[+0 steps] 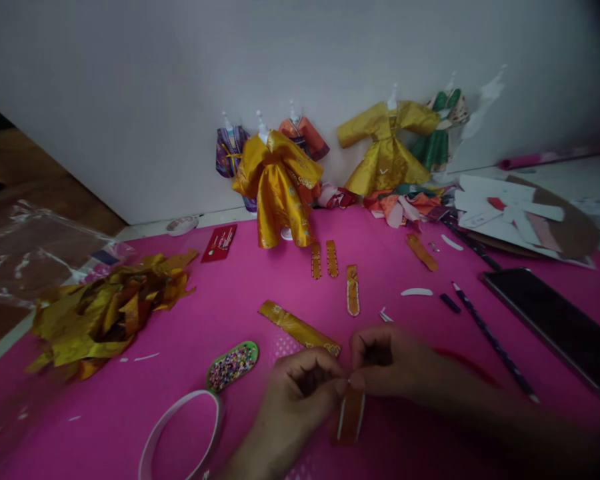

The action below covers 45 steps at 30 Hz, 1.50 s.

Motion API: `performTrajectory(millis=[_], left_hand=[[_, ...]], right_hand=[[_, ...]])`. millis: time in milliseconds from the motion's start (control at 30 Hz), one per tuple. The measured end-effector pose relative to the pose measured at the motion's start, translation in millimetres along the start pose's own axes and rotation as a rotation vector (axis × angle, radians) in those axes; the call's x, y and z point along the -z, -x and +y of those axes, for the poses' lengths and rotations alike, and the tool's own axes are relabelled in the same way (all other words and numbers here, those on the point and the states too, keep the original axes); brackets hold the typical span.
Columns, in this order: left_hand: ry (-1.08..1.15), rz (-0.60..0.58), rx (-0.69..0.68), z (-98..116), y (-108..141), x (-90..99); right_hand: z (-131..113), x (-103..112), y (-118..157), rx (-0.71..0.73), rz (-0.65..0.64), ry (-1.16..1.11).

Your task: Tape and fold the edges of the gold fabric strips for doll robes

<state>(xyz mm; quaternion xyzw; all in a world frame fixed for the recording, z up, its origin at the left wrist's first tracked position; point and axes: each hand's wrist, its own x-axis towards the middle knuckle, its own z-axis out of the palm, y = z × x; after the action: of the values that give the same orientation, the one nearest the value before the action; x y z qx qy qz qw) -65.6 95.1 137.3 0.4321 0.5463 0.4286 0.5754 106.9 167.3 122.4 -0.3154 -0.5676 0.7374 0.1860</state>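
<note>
At the near middle, the left hand (303,390) and right hand (393,363) pinch a white-edged brown strip (351,417) by its far end; a bead tray (256,351) lies left, a phone (553,317) right.

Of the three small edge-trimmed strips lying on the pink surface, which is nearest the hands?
The white-edged strip, beyond the right hand; the other two strips lie side by side, farther back.

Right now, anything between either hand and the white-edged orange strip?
Nothing visible: left hand and right hand meet at the upper end of the orange strip. The gold fabric piece lies beyond the hands, not between.
</note>
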Motion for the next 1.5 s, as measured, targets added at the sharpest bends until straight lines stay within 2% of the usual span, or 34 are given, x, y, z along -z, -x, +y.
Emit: performTrajectory(millis=[700, 1233, 1500], left_hand=[[0.071, -0.095, -0.006, -9, -1, 4.1], [0.046, -0.095, 0.012, -2, -1, 2.2], [0.035, -0.058, 0.017, -2, -1, 2.0]], right_hand=[[2, 5, 1, -0.049, -0.082, -0.074], [1, 3, 1, -0.06, -0.089, -0.069], [1, 4, -2, -0.041, -0.092, -0.021]])
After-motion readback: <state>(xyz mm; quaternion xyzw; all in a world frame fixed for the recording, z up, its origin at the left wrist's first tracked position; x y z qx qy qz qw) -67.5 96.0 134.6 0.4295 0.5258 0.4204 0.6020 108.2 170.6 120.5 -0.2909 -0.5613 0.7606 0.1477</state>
